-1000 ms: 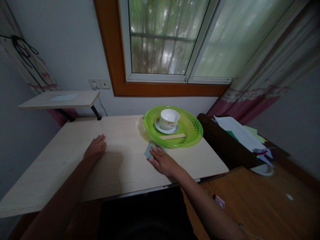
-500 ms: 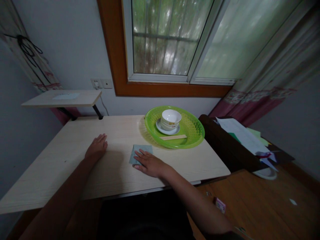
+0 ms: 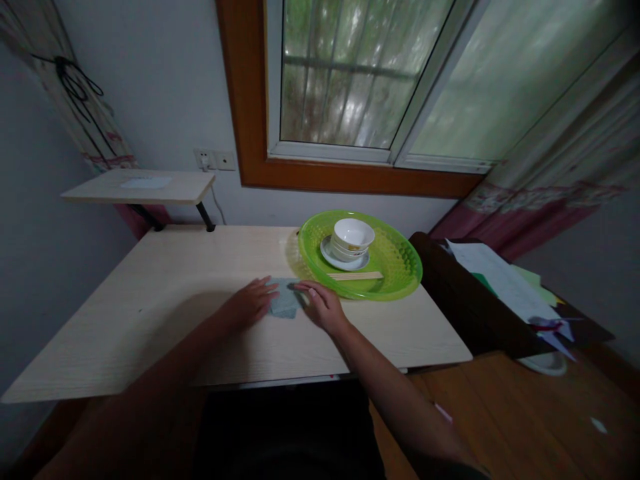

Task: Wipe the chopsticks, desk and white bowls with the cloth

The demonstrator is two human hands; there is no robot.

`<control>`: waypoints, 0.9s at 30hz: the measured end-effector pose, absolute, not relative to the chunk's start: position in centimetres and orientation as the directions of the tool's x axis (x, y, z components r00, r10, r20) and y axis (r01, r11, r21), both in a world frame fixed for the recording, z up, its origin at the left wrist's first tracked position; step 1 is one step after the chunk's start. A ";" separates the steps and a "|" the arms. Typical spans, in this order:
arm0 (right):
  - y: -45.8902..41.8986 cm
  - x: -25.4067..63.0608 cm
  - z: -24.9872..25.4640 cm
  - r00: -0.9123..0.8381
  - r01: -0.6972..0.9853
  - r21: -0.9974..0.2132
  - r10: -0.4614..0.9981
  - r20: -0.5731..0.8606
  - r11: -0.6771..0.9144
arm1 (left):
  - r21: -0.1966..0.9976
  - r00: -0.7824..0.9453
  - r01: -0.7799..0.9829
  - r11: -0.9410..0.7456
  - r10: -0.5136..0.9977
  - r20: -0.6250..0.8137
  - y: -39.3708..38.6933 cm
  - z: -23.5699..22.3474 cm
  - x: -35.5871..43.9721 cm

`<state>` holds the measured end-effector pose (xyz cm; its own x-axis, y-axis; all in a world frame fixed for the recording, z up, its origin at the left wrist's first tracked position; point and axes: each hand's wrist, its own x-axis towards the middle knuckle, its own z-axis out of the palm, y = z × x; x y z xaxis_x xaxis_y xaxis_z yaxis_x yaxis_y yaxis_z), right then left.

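Note:
A small grey-blue cloth lies on the pale wooden table, between my two hands. My left hand rests on its left edge with fingers stretched flat. My right hand touches its right edge, fingers extended and slightly curled. Just behind the cloth sits a round green tray holding a white bowl on a white saucer and a pair of wooden chopsticks.
A small raised shelf stands at the table's back left, a wall socket behind it. To the right is a dark wooden piece with papers on it. A window and curtain fill the back wall.
My left hand has slid right from the table's middle to the cloth. My right hand has moved the cloth back toward the tray and now sits at its right edge.

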<state>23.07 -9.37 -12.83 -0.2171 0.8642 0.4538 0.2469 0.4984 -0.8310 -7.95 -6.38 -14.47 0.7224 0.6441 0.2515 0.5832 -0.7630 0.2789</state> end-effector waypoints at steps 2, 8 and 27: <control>-9.8 23.3 -13.0 -0.166 0.250 -0.808 0.845 0.507 0.534 | 0.271 0.768 0.536 -0.800 0.595 0.236 -7.7 -14.7 -4.8; -9.9 23.6 -13.4 -0.163 0.304 -0.783 0.840 0.518 0.542 | 0.241 0.706 0.620 -0.746 0.665 0.244 -6.8 -15.5 -3.4; -9.8 23.2 -13.5 -0.084 0.259 -0.781 0.819 0.567 0.568 | 0.282 0.620 0.749 -0.600 0.784 0.023 -14.1 -14.2 -16.7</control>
